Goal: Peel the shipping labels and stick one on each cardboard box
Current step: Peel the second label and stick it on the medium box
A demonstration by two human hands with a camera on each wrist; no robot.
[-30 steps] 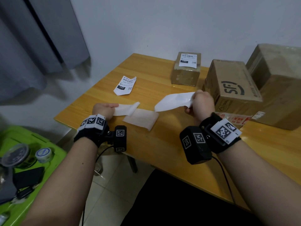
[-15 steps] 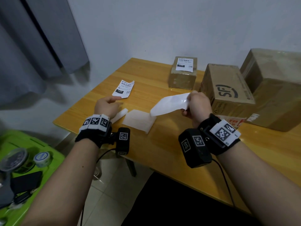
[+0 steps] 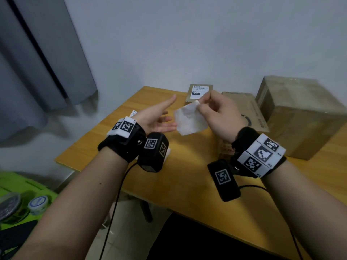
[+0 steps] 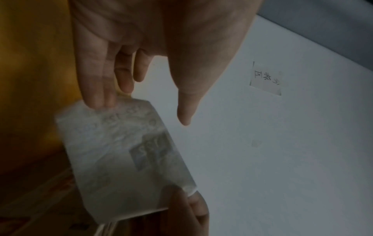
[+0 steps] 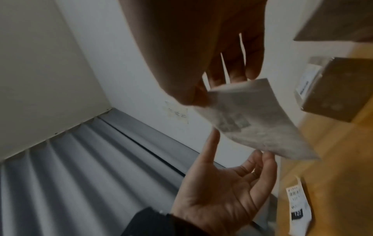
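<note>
My right hand [image 3: 199,106] pinches one corner of a peeled white label [image 3: 189,121] and holds it in the air above the table; its print shows through from the back [image 4: 125,156]. My left hand [image 3: 166,118] is open, palm up, just left of the label, with its fingertips [image 4: 101,102] at the label's edge. A small cardboard box [image 3: 199,91] at the back carries a label. A medium box [image 3: 249,111] and a large box [image 3: 300,113] stand to the right. A second printed label [image 5: 298,206] lies flat on the table.
The wooden table [image 3: 187,175] meets a white wall at the back. A grey curtain [image 3: 37,62] hangs on the left. A green bin [image 3: 16,186] with tape rolls sits low on the left, beside the table.
Both hands have risen off the table. The left hand has let go of the backing strip and opened palm up. The right hand has lifted the peeled label higher.
</note>
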